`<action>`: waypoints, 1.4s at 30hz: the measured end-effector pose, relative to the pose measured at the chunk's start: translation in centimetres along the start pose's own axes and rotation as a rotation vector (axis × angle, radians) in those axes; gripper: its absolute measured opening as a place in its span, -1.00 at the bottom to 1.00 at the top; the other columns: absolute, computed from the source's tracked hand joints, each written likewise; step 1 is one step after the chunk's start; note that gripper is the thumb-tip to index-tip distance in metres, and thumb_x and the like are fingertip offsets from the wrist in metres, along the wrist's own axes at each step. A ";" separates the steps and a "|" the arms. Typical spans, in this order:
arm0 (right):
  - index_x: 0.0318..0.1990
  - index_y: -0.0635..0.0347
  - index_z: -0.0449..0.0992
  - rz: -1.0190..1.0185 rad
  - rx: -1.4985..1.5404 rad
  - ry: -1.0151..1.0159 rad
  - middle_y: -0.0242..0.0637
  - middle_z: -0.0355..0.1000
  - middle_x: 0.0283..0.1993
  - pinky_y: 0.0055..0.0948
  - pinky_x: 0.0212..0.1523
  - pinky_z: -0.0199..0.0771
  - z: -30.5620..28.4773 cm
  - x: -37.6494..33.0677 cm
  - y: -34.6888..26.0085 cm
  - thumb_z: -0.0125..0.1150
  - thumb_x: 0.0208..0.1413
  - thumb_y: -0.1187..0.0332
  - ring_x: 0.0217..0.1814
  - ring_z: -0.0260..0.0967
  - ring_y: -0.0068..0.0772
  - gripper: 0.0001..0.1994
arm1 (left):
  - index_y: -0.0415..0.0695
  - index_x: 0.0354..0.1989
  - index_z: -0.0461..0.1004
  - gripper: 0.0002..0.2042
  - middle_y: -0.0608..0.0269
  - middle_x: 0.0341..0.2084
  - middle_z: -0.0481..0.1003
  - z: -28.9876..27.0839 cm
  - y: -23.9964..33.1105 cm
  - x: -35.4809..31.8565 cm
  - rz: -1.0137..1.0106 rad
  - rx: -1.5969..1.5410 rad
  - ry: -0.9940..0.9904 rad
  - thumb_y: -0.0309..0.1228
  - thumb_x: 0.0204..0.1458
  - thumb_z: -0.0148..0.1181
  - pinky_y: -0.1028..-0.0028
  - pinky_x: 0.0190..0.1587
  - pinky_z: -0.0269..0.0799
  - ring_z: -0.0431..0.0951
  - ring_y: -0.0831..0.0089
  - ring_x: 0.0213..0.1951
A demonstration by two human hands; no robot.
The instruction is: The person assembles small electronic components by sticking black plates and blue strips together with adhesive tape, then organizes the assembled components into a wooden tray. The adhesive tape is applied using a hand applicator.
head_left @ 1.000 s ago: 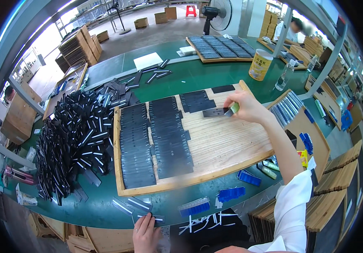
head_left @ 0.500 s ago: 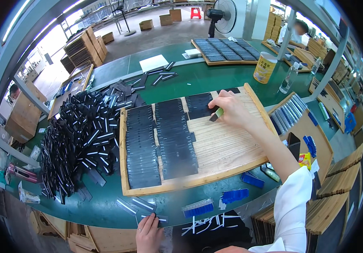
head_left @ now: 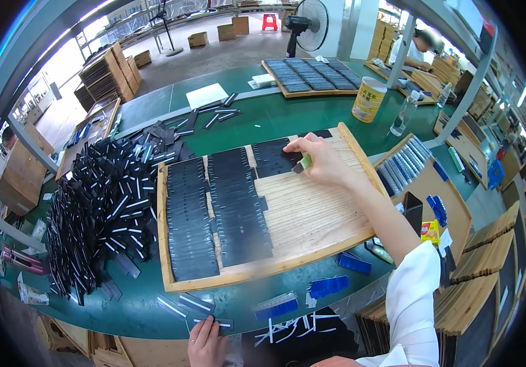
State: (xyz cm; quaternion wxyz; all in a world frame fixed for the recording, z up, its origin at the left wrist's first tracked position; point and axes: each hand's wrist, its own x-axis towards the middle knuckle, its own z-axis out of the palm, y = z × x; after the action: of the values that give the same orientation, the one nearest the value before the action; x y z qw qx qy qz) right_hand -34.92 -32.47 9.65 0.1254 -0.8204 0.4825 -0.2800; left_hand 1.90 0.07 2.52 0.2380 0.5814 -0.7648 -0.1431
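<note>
Right hand (head_left: 323, 161) presses green tool (head_left: 305, 162) on tray (head_left: 312, 226); left hand (head_left: 206, 340) touches strips (head_left: 197, 304)

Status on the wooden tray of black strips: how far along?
Done: two full columns of black strips on the wooden tray. In hand: right hand presses a strip in the third column; left hand touches loose strips. Left: over half the tray bare; big strip pile.

Workshop with a green bench, daylight from the far side.

A green table (head_left: 257, 116) curves across the view. Beyond it lies a bare grey floor (head_left: 214, 52) with cardboard boxes (head_left: 197, 39), a red stool (head_left: 269, 21) and a standing fan (head_left: 308, 18). Stacked wooden trays (head_left: 105, 76) stand at left. Bright light falls in from the upper left; blue lamps (head_left: 522, 95) glow at right.
</note>
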 end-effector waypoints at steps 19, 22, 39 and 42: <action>-0.03 0.15 0.43 -0.015 0.013 0.096 -0.33 0.53 -0.05 -0.27 0.16 0.23 -1.5 -0.3 -0.9 0.19 -0.23 0.69 0.13 0.29 -0.22 -0.51 | -0.29 0.04 0.46 -0.63 -0.03 0.10 0.42 0.1 0.0 -0.4 0.010 -0.007 0.003 -0.52 0.01 0.22 0.13 0.16 0.30 0.37 -0.10 0.10; -0.05 0.17 0.41 -0.015 0.081 0.241 -0.34 0.56 -0.13 -0.32 0.09 0.33 -2.5 -1.2 -1.9 0.14 -0.19 0.71 0.05 0.34 -0.22 -0.54 | -0.28 0.03 0.45 -0.66 -0.01 0.07 0.44 0.0 0.3 -0.7 0.024 0.012 -0.001 -0.54 0.04 0.19 0.16 0.14 0.34 0.40 -0.05 0.08; 0.02 0.25 0.47 -0.165 0.219 -0.175 -0.06 0.40 -0.14 -0.26 -0.15 0.45 0.6 -17.1 -16.2 0.18 -0.10 0.71 -0.15 0.40 -0.03 -0.56 | -0.23 -0.12 0.55 -0.64 0.13 -0.18 0.51 0.0 0.0 1.4 0.126 0.078 0.003 -0.61 -0.21 0.31 0.26 -0.07 0.45 0.48 0.13 -0.13; 0.02 0.28 0.41 -0.176 0.299 -0.216 -0.06 0.39 -0.21 -0.28 -0.29 0.45 2.4 -18.2 -16.7 0.25 -0.08 0.66 -0.25 0.40 -0.06 -0.57 | -0.23 -0.11 0.55 -0.61 0.13 -0.20 0.50 -0.1 0.9 1.0 0.091 0.038 0.065 -0.63 -0.23 0.32 0.28 -0.07 0.45 0.48 0.14 -0.13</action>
State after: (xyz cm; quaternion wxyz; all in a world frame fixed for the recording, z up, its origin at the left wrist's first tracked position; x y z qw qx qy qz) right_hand -28.33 -8.55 9.47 0.2720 -0.8568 0.3458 -0.2690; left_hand 1.01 -0.61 3.26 0.2580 0.5549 -0.7848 -0.0984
